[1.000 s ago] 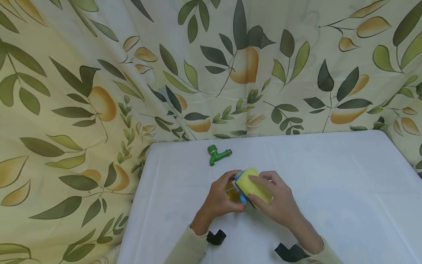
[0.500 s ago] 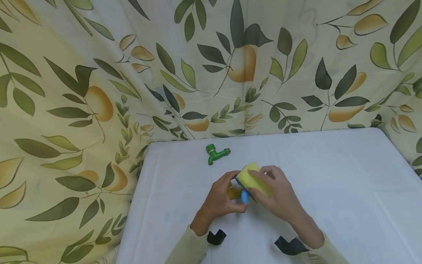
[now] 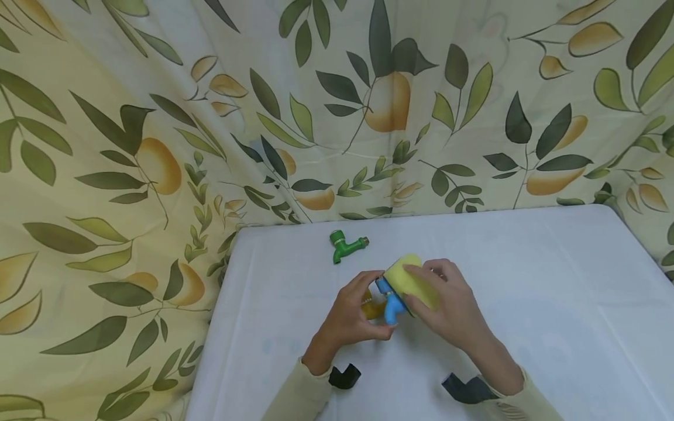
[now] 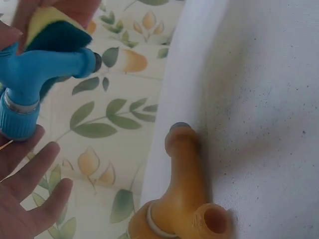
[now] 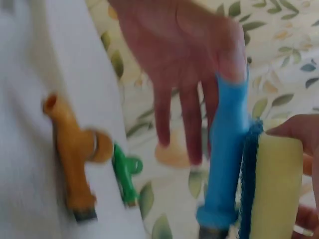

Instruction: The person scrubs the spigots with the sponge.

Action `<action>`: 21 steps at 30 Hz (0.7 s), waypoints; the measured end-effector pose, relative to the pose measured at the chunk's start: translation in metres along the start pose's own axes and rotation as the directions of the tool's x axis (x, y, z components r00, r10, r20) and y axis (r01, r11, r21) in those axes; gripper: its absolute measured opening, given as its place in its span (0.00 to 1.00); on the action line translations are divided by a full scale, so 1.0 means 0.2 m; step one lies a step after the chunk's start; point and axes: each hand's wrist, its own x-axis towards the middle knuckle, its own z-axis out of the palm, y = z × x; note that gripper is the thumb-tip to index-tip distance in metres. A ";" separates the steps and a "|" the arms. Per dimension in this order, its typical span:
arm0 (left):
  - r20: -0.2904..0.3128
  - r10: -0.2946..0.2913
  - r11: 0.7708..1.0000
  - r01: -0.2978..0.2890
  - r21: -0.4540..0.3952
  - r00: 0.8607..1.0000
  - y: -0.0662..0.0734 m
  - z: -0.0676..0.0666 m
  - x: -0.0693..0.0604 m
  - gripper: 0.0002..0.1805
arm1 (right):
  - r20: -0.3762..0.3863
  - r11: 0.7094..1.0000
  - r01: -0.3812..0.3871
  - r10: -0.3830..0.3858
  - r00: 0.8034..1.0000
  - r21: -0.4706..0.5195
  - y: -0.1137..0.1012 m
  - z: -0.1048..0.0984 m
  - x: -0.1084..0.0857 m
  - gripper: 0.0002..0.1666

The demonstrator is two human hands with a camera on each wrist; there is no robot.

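Note:
A blue plastic tap (image 3: 392, 309) is pinched between the thumb and fingers of my left hand (image 3: 343, 309), held above the table. My right hand (image 3: 454, 307) grips a yellow sponge (image 3: 413, 285). In the right wrist view the sponge's dark green scouring side (image 5: 248, 184) lies along the side of the blue tap (image 5: 225, 154). The left wrist view shows the tap's ribbed knob (image 4: 19, 119) by my fingertips, and its threaded end sticks out beyond the sponge. An orange-brown tap (image 4: 184, 184) lies on the table, partly hidden by my left hand in the head view.
A green tap (image 3: 347, 247) lies farther back on the white-covered table (image 3: 526, 263). Behind the table hangs a leaf-patterned curtain (image 3: 337, 117). Black straps (image 3: 344, 377) show at both wrists.
My right hand has moved the sponge up and to the right along the blue tap, so more of the tap shows. My left hand stays nearly in place.

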 end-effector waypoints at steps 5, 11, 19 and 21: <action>-0.036 -0.008 1.000 0.007 -0.015 0.999 -0.01 -0.02 0.01 0.51 | 0.070 0.989 0.101 -0.109 0.992 0.109 -0.02 -0.02 -0.02 0.30; -0.047 0.015 1.000 -0.015 -0.006 0.999 0.00 -0.04 0.01 0.49 | 0.024 0.993 0.082 -0.084 0.996 0.090 -0.01 -0.03 -0.02 0.31; -0.141 -0.023 0.997 0.013 -0.073 0.990 0.01 -0.07 0.00 0.48 | -0.035 0.999 -0.038 0.038 0.999 -0.013 0.03 -0.05 -0.03 0.32; -0.172 -0.046 0.996 0.031 -0.088 0.984 0.01 -0.09 0.00 0.47 | -0.038 0.999 -0.045 0.044 0.998 -0.024 0.04 -0.05 -0.03 0.31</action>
